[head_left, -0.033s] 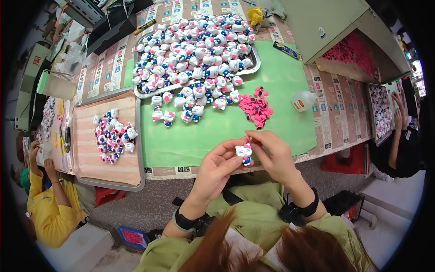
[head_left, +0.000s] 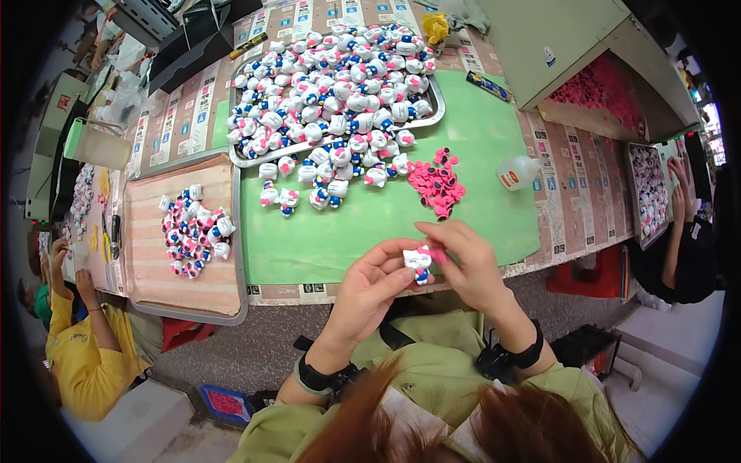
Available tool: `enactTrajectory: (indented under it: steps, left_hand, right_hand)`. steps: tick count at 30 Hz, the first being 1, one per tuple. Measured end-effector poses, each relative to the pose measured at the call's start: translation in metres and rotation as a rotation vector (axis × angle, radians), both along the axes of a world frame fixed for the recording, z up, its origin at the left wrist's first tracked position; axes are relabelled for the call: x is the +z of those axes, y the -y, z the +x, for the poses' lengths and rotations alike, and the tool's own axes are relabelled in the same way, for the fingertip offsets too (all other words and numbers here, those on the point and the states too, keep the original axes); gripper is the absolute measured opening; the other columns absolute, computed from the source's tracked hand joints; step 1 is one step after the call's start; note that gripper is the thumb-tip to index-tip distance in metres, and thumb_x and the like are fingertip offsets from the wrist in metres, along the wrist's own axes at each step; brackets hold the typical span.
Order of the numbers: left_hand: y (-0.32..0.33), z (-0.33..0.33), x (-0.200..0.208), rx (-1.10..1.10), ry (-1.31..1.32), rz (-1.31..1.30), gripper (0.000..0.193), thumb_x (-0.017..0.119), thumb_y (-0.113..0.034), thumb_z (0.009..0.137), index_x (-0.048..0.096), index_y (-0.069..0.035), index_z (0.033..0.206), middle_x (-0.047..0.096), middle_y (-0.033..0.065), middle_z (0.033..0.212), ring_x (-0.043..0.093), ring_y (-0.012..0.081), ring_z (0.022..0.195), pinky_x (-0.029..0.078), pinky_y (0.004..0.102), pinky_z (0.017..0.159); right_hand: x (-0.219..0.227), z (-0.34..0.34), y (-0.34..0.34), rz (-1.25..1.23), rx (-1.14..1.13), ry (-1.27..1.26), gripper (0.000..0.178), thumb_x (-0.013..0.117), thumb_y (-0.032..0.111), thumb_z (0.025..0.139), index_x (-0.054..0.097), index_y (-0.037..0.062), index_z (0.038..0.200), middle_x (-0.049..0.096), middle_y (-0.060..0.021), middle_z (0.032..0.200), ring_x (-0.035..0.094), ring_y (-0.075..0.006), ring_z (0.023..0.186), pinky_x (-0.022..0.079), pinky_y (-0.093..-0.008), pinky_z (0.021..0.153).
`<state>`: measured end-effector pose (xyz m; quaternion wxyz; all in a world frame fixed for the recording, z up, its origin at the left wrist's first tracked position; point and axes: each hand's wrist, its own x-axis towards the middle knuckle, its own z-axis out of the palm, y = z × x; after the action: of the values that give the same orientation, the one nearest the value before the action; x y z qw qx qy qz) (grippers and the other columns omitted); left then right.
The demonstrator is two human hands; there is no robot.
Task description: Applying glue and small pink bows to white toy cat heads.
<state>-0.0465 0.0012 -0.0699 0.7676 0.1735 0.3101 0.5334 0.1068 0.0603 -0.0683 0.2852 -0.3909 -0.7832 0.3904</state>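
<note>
left hand (head_left: 369, 287): fingers curled round the figurine (head_left: 419, 262), pinching its body just above the counter (head_left: 324, 239) edge
figurine: looks light, hard plastic, smooth, so grip the body
right hand (head_left: 467, 262): fingertips pinching a pink bow (head_left: 438, 255) against its head

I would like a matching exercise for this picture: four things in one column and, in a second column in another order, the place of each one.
Things:
1. Cat figure
2. Pink bows
3. Metal tray
4. Striped tray

Places:
A. At the far side of the green mat, heaped with figures
B. Between the left hand and the right hand
C. Left of the mat, bearing a small cluster of figures
D. Loose on the mat, right of the spilled figures

Pairs: 1-B, 2-D, 3-A, 4-C
</note>
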Motion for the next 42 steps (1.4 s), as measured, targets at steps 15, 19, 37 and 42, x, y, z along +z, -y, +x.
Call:
enactTrajectory:
  steps: [15,19,37,42]
  left_hand:
    - [-0.009,-0.018,-0.014,0.288,-0.173,-0.005,0.032,0.046,-0.003,0.082,0.04,0.001,0.113,0.047,0.0172,0.114,0.055,0.0162,0.085,0.045,0.023,0.071]
    - [-0.005,-0.022,-0.013,0.311,-0.198,0.013,0.031,0.046,-0.003,0.082,0.04,0.001,0.112,0.048,0.0172,0.113,0.055,0.0162,0.086,0.044,0.0241,0.072]
    - [0.004,-0.02,-0.007,0.322,-0.226,0.013,0.03,0.045,-0.003,0.082,0.041,0.001,0.111,0.049,0.0179,0.111,0.055,0.0162,0.084,0.044,0.0248,0.073]
    - [0.001,-0.018,-0.009,0.3,-0.222,0.002,0.03,0.046,-0.003,0.082,0.04,0.001,0.111,0.049,0.0177,0.111,0.054,0.0161,0.085,0.044,0.0245,0.073]
  right_hand:
    - [-0.019,0.029,-0.019,-0.338,-0.257,-0.316,0.024,0.051,0.002,0.078,0.052,0.0008,0.102,0.055,-0.0062,0.078,0.052,-0.0125,0.064,0.043,-0.0231,0.059]
    - [0.007,0.051,-0.004,-0.752,0.278,-0.049,0.018,0.048,0.009,0.081,0.055,-0.001,0.094,0.059,-0.0094,0.078,0.057,-0.0156,0.07,0.044,-0.0249,0.064]
    - [-0.158,0.023,0.066,-0.018,0.407,0.612,0.032,0.042,0.006,0.075,0.051,-0.0018,0.104,0.047,-0.0208,0.111,0.045,-0.0338,0.104,0.036,-0.0408,0.089]
    - [-0.125,0.028,0.056,-0.035,0.504,0.629,0.033,0.043,0.009,0.075,0.051,0.0011,0.107,0.046,-0.0203,0.113,0.043,-0.0343,0.107,0.035,-0.039,0.09]
